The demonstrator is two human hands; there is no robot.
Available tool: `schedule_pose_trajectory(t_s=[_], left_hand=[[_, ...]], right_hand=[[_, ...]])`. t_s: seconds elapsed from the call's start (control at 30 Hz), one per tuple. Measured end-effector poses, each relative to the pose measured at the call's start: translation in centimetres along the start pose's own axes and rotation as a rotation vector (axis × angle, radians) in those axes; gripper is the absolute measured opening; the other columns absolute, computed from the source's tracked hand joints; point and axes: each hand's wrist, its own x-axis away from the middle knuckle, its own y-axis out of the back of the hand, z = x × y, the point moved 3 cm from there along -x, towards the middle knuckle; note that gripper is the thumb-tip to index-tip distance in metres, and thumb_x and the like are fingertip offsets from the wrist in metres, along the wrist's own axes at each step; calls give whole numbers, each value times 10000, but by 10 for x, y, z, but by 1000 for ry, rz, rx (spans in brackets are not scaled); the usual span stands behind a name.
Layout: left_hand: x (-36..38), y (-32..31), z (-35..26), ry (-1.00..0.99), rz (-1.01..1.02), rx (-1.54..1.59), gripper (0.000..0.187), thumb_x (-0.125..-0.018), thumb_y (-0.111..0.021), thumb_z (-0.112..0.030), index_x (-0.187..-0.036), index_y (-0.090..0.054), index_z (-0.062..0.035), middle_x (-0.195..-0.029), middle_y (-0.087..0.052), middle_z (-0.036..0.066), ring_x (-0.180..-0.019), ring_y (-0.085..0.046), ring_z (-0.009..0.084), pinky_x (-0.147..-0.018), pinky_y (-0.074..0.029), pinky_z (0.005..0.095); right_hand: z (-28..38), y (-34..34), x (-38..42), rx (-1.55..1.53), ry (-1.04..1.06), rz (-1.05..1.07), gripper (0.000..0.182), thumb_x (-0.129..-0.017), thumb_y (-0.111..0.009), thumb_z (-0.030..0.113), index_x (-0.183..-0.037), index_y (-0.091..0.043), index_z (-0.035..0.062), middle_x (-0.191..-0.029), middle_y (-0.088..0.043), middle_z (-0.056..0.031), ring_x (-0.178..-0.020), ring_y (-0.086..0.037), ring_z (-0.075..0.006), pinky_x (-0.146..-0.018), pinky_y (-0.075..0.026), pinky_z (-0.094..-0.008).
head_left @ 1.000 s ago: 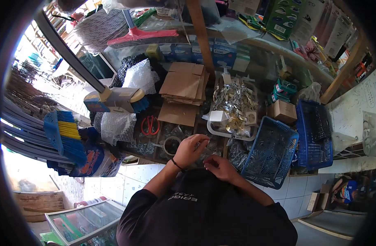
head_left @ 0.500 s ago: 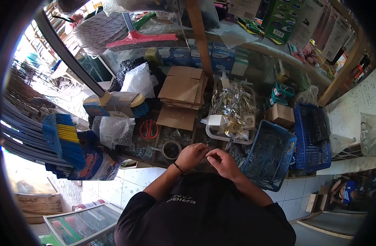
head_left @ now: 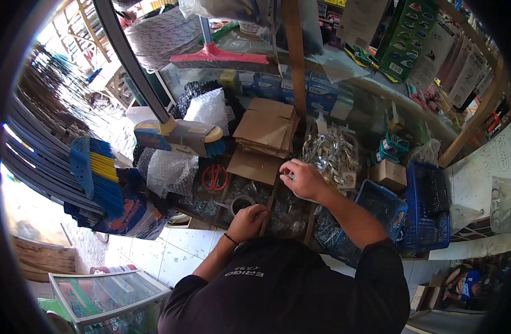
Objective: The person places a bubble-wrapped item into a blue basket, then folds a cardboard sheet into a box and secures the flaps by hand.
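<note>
The left hand point(head_left: 247, 221) rests at the near edge of the tabletop point(head_left: 180, 206), its fingers curled shut against the rim of a wooden compartment; whether they pinch anything small cannot be told. Just beside it lies a roll of tape point(head_left: 241, 203), set among clear packets of small hardware. The right hand point(head_left: 301, 178) reaches farther in, fingers bent and pinched together on something pale and small at the edge of a white tray point(head_left: 350, 179) — the item itself is too small to name. That tray holds a heap of shiny silver packets point(head_left: 329, 156). Left of the hand, red-handled scissors point(head_left: 213, 175) lie flat beside a stack of flattened cardboard point(head_left: 266, 125). To the right stand two blue plastic baskets point(head_left: 428, 206), both filled with dark, bagged goods, and a small brown box point(head_left: 390, 173) sits just behind the nearer one. Bubble wrap point(head_left: 172, 172) and a broom head point(head_left: 180, 136) crowd the left side.
</note>
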Motion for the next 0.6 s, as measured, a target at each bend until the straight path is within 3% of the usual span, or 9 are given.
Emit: schedule_pose_trajectory(t_s=[0.1, 0.13, 0.23, 0.27, 0.37, 0.4, 0.6], left_hand=[[1, 11, -3, 116, -28, 12, 168, -865, -573, -152, -958, -637, -27, -830, -645, 157, -744, -635, 298, -659, -489, 353], [1, 11, 0, 91, -58, 33, 171, -867, -577, -157, -957, -638, -25, -828, -648, 160, -740, -635, 293, -651, -485, 347], [-1, 12, -1, 126, -50, 61, 172, -866, -580, -156, -957, -639, -22, -838, -651, 163, -743, -636, 295, -657, -488, 348], [-1, 11, -2, 89, -69, 49, 173, -863, -585, -154, -956, -638, -19, -837, -651, 165, -748, -640, 295, -660, -492, 348], [1, 7, 0, 86, -97, 67, 172, -865, -583, -153, -956, -639, -18, -839, -651, 169, -760, -644, 303, -665, -495, 349], [3, 6, 0, 81, -117, 71, 175, -872, -577, -156, -960, -636, -17, -839, -651, 172, -766, -645, 308, -663, -495, 349], [16, 0, 5, 109, -129, 56, 188, -885, -569, -177, -960, -630, -15, -856, -655, 173, -806, -646, 321, -696, -499, 361]], right_hand=[[-18, -8, -34, 219, 52, -19, 251, -818, -619, 227, -1022, -574, 87, -934, -588, -89, -916, -601, -280, -800, -472, -396], [-28, -14, -47, 235, -47, 88, 351, -802, -629, 260, -1107, -532, 115, -1063, -545, -94, -1025, -556, -295, -877, -430, -425], [-44, -19, -75, 368, -130, 160, 409, -795, -621, 277, -1156, -506, 123, -1181, -496, -119, -1111, -525, -314, -934, -380, -464], [-51, -20, -86, 401, -170, 234, 524, -765, -659, 292, -1225, -461, 139, -1254, -432, -112, -1164, -494, -311, -976, -348, -479], [-51, -10, -108, 473, -167, 295, 630, -728, -701, 320, -1272, -426, 160, -1274, -396, -110, -1213, -448, -315, -997, -335, -502], [-56, -11, -117, 486, -175, 299, 768, -683, -743, 362, -1333, -374, 187, -1317, -350, -127, -1260, -386, -343, -1030, -312, -525], [-74, -25, -146, 466, -156, 285, 994, -629, -775, 487, -1434, -258, 223, -1483, -152, -227, -1349, -221, -440, -1085, -235, -555]])
